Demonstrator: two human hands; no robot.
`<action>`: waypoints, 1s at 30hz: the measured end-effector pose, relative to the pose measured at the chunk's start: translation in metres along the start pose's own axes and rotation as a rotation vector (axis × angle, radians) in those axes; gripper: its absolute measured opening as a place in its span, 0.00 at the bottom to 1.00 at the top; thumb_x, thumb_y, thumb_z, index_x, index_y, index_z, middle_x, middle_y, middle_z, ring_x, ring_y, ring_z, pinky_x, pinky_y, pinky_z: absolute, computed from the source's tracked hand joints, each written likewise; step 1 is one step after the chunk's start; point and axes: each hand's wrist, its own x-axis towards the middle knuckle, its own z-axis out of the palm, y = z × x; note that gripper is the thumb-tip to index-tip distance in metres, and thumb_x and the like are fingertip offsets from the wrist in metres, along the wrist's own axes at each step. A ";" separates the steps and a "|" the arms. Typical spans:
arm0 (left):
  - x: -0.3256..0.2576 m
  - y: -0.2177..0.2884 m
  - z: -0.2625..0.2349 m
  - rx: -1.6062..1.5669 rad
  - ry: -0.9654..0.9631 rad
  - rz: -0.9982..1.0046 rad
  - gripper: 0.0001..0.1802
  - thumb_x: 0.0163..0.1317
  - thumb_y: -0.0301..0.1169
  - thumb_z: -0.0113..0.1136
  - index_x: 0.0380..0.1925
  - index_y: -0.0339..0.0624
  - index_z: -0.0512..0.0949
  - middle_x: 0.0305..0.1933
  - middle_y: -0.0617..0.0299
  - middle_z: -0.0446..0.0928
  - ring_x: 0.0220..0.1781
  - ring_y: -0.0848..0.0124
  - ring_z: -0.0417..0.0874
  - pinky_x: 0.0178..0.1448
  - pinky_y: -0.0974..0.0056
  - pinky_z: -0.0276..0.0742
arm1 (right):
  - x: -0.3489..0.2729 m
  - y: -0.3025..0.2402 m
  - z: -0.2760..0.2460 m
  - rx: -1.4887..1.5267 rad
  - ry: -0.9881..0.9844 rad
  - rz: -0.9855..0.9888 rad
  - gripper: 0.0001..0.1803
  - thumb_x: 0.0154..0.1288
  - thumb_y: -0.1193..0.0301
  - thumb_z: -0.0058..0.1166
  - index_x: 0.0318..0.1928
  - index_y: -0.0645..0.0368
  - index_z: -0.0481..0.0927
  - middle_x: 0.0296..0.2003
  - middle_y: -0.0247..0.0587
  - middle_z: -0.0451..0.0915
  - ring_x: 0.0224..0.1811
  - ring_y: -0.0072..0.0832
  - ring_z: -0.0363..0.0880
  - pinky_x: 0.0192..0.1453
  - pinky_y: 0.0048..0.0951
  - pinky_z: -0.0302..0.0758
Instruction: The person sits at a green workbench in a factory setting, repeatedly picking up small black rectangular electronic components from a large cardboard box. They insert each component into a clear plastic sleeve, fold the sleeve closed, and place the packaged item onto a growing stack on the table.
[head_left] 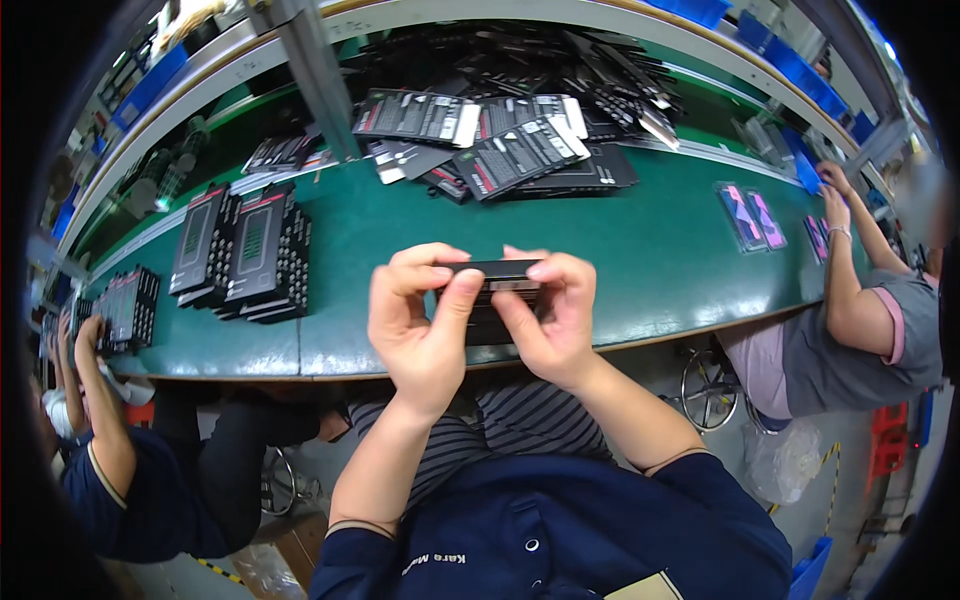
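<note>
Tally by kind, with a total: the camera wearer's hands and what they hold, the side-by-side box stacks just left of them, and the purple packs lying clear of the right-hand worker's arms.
Left hand: 1
Right hand: 1
Box stacks: 2
Purple packs: 2
Total: 6
Held black packaging left out: one box or several, unclear.

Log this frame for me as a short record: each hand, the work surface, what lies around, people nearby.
Left hand: grips one end of a black carton
Right hand: grips its other end
Surface: green workbench
Left: carton stacks
Beyond: loose pile of printed black cartons
Right: pink-and-purple packets
People: navy-shirted co-worker at left, grey-shirted co-worker at right
</note>
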 end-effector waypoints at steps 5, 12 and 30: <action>0.010 0.007 -0.031 -0.163 0.112 -0.657 0.36 0.71 0.31 0.59 0.74 0.43 0.55 0.67 0.52 0.67 0.62 0.66 0.73 0.65 0.60 0.69 | 0.016 -0.005 -0.017 -0.367 -0.250 -0.534 0.21 0.48 0.83 0.70 0.35 0.57 0.69 0.46 0.52 0.83 0.43 0.48 0.85 0.58 0.50 0.77; 0.080 0.019 -0.130 0.758 0.090 -0.037 0.29 0.63 0.20 0.59 0.66 0.33 0.70 0.59 0.44 0.77 0.55 0.56 0.81 0.61 0.62 0.75 | 0.095 0.022 -0.026 -0.855 -0.668 -0.399 0.21 0.54 0.63 0.70 0.44 0.59 0.77 0.61 0.53 0.75 0.65 0.53 0.70 0.72 0.55 0.60; 0.034 -0.002 -0.045 1.137 -1.055 -0.083 0.45 0.56 0.53 0.69 0.70 0.47 0.67 0.77 0.42 0.55 0.77 0.41 0.54 0.77 0.41 0.52 | 0.125 0.032 -0.272 -1.678 0.013 -0.009 0.20 0.66 0.57 0.56 0.46 0.63 0.84 0.50 0.56 0.82 0.55 0.50 0.78 0.63 0.48 0.70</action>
